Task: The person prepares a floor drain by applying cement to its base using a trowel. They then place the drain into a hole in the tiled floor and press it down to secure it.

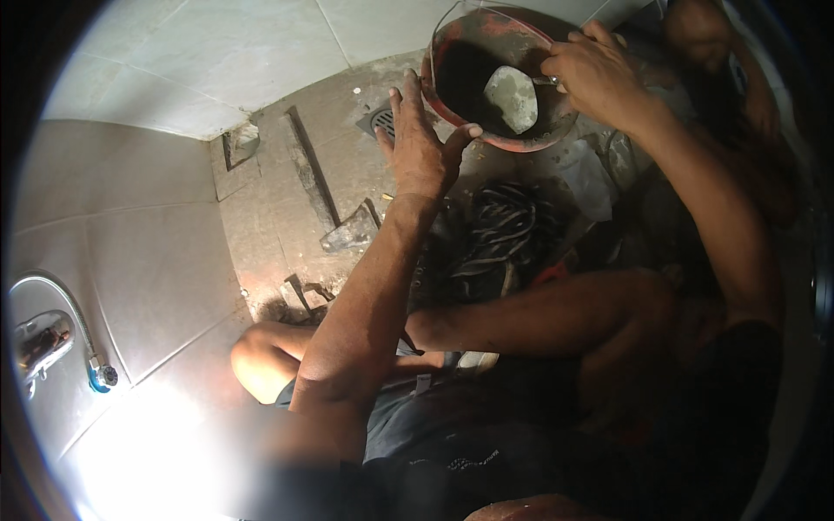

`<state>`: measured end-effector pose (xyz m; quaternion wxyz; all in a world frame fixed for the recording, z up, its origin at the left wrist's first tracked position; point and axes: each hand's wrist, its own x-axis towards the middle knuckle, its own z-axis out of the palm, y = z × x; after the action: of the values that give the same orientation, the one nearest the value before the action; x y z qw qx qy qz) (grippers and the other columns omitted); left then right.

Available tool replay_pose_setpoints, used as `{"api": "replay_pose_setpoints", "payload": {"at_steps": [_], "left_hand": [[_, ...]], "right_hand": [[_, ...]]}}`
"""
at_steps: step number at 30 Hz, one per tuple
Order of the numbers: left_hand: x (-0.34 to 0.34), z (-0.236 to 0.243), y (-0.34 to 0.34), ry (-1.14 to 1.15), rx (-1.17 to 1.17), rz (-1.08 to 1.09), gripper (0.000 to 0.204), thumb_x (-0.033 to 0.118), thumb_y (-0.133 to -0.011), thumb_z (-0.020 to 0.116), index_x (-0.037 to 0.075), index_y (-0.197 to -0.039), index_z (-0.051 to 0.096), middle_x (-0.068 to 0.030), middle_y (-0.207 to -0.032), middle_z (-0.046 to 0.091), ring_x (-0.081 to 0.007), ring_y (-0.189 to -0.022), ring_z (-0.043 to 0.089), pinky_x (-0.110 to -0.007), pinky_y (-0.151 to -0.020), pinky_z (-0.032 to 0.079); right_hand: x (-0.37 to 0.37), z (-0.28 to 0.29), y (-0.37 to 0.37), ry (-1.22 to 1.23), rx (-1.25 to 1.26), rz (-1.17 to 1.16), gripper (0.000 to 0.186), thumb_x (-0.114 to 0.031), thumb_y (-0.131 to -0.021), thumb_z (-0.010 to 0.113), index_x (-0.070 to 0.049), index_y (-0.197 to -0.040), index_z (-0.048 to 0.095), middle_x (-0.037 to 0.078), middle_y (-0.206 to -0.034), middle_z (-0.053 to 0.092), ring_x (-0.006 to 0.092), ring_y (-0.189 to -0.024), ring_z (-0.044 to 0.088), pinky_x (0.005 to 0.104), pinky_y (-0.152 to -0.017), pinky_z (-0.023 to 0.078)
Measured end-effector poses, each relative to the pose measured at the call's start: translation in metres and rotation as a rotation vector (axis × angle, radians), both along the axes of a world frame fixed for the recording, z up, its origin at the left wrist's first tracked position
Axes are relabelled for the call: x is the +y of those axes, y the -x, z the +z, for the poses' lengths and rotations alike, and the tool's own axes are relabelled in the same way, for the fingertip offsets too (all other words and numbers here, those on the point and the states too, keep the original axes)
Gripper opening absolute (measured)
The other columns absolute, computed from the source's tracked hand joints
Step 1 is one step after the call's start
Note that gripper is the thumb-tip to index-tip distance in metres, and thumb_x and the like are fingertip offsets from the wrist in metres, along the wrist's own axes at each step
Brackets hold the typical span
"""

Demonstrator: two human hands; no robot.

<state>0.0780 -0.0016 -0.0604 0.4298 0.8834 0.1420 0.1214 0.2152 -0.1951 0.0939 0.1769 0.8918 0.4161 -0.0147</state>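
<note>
My right hand [599,74] is closed round the handle of a trowel [512,100]. The trowel's broad blade, coated in pale grey cement, lies over the inside of a dirty red bucket [512,143]. Dark shadow covers much of the bucket's inside, so how full it is cannot be made out. My left hand [421,143] is open at the bucket's left side, fingers spread and thumb reaching to the rim. Whether the thumb touches the rim is unclear. The bucket's thin wire handle [447,16] stands up at the back.
A floor drain [382,123] sits left of the bucket. On the dusty tiles lie a long narrow strip [308,169] and a flat grey piece [352,230]. Dark striped cloth [499,230] is bunched before my legs. Another person [704,43] is at upper right; a chrome tap [43,343] juts from the left wall.
</note>
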Motion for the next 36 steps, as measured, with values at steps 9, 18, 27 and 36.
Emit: {"api": "replay_pose_setpoints", "payload": {"at_steps": [9, 18, 27, 36], "left_hand": [[0.004, -0.012, -0.004, 0.006, -0.066, 0.058, 0.134, 0.052, -0.072, 0.090, 0.004, -0.164, 0.005, -0.0239, -0.168, 0.023, -0.0398, -0.157, 0.018, -0.069, -0.121, 0.008], [0.012, 0.015, 0.008, 0.013, 0.055, 0.024, 0.136, 0.059, -0.075, 0.084, 0.002, -0.164, -0.002, -0.0278, -0.168, 0.014, -0.0412, -0.159, 0.006, -0.066, -0.124, 0.002], [0.124, 0.017, 0.208, 0.050, -0.040, 0.228, 0.076, 0.021, -0.095, 0.075, 0.001, -0.156, 0.033, -0.0281, -0.157, 0.041, -0.0389, -0.149, 0.036, -0.052, -0.124, 0.026], [0.195, -0.016, 0.265, 0.202, 0.028, 0.630, 0.053, 0.017, -0.099, 0.068, -0.002, -0.145, 0.048, -0.0203, -0.132, 0.061, -0.0300, -0.121, 0.064, -0.042, -0.100, 0.054]], "right_hand": [[-0.007, -0.068, -0.022, -0.209, -0.111, -0.119, 0.022, -0.012, -0.087, 0.070, -0.013, -0.108, 0.075, 0.005, -0.117, 0.071, 0.0250, -0.114, 0.064, 0.0452, -0.101, 0.037], [-0.008, -0.055, 0.014, -0.307, 0.011, -0.314, 0.030, -0.012, -0.089, 0.073, -0.009, -0.119, 0.071, 0.010, -0.119, 0.072, 0.0273, -0.113, 0.068, 0.0453, -0.097, 0.045], [0.014, -0.009, 0.075, -0.715, 0.318, -0.248, 0.042, -0.015, -0.094, 0.071, 0.000, -0.132, 0.062, 0.022, -0.120, 0.070, 0.0328, -0.112, 0.070, 0.0412, -0.098, 0.052], [0.224, -0.059, 0.079, -0.401, 0.700, 0.018, 0.031, -0.027, -0.096, 0.067, 0.003, -0.104, 0.069, 0.018, -0.084, 0.070, 0.0275, -0.077, 0.068, 0.0435, -0.074, 0.051]]}}
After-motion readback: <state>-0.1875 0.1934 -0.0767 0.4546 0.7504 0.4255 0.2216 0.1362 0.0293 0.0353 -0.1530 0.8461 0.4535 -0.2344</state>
